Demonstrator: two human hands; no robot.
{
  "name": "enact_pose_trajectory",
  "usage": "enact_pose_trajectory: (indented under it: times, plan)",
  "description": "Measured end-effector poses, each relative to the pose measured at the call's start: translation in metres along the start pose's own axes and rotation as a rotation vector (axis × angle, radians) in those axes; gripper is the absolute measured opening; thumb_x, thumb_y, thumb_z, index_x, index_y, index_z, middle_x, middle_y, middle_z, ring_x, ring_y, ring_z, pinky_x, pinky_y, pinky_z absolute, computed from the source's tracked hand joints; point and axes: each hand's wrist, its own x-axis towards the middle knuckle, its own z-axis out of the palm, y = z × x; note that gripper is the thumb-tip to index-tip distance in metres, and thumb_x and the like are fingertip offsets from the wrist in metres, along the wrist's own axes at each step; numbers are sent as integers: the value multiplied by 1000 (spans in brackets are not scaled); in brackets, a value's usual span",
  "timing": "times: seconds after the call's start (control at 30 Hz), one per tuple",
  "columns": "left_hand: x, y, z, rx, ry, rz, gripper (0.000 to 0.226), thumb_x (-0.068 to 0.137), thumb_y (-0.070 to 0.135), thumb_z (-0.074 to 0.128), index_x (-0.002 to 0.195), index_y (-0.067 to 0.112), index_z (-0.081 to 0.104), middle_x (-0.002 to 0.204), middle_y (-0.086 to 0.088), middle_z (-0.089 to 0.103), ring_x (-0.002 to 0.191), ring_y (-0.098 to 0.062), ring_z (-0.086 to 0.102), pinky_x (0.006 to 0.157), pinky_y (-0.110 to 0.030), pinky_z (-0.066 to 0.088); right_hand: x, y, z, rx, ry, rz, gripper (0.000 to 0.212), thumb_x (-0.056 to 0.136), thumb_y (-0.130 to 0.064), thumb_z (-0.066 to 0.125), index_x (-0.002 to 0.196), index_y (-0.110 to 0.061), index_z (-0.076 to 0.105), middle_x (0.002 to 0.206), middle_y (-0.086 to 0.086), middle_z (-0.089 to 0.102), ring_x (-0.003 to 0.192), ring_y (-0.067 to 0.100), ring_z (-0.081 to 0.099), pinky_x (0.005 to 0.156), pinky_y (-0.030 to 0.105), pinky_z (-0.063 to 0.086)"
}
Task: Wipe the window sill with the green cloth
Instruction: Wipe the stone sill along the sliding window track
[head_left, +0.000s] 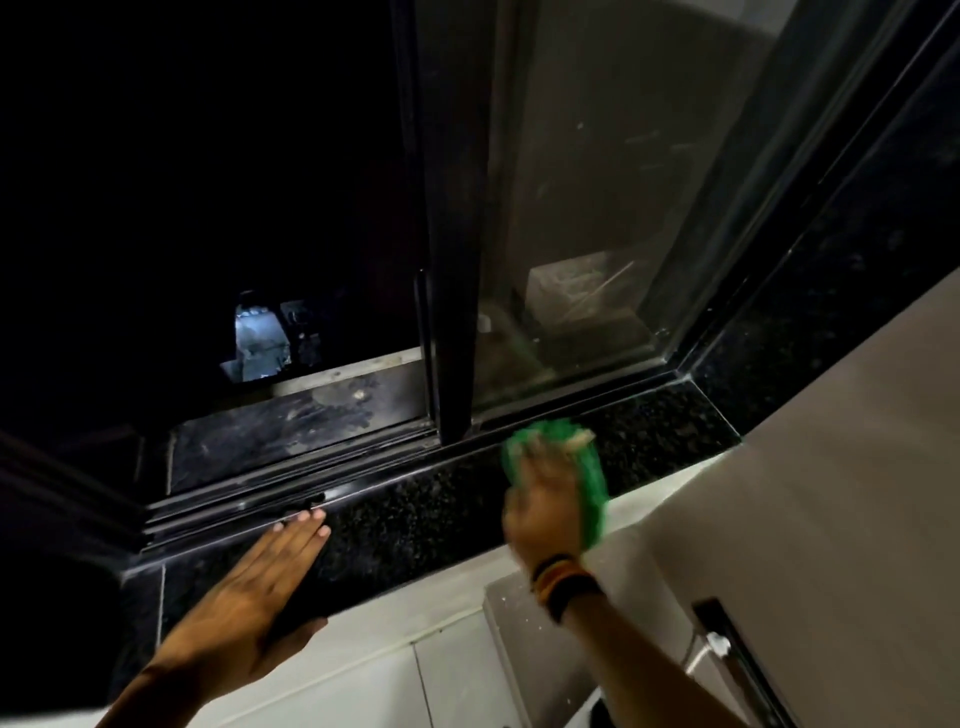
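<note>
Nearest, the left hand (249, 597) lies flat, palm down, fingers straight and pressed together, on the speckled black polished stone window sill (415, 519). One striped wristband (563, 579) circles the other wrist. Slightly farther along the sill, the right hand (543, 506), blurred, presses down on one crumpled green cloth (592, 483), its fingers closed over the fabric. The cloth rests on the sill just beside the black metal sliding track (311, 470). Beyond stand one dark vertical frame (452, 312) and one smudged glass pane (597, 208).
</note>
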Motion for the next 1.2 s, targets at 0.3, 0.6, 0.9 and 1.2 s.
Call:
enact_pose_trajectory:
  times: [0.3,0.6,0.9,1.2]
  plan:
    - [0,1,0,-42,40,17,86,100,59,44,160,0,25,171,-13,16,159,-29,15,127,-42,13,37,82,-55,-32,-50,-41,61,79,-32,31,133,-22,59,145,6,54,142,29,38,120,49,25]
    - [-4,-3,3,-64,74,-8,88,97,59,51,161,5,25,172,-11,14,160,-25,10,129,-40,10,-22,-46,24,-39,75,88,61,78,-29,38,134,-12,57,144,14,54,135,35,47,116,51,27]
    - [-7,0,-2,-93,86,-4,86,99,60,49,161,4,26,171,-13,19,160,-23,9,129,-40,11,-50,-91,27,20,-184,-291,57,82,-25,43,138,-29,52,151,-3,46,147,20,29,120,49,24]
    - [-10,-3,4,-112,160,-12,84,97,59,55,155,1,39,166,-16,30,157,-28,22,129,-40,14,-57,-130,44,-2,-109,44,62,80,-30,37,137,-16,53,153,10,42,142,36,35,121,50,21]
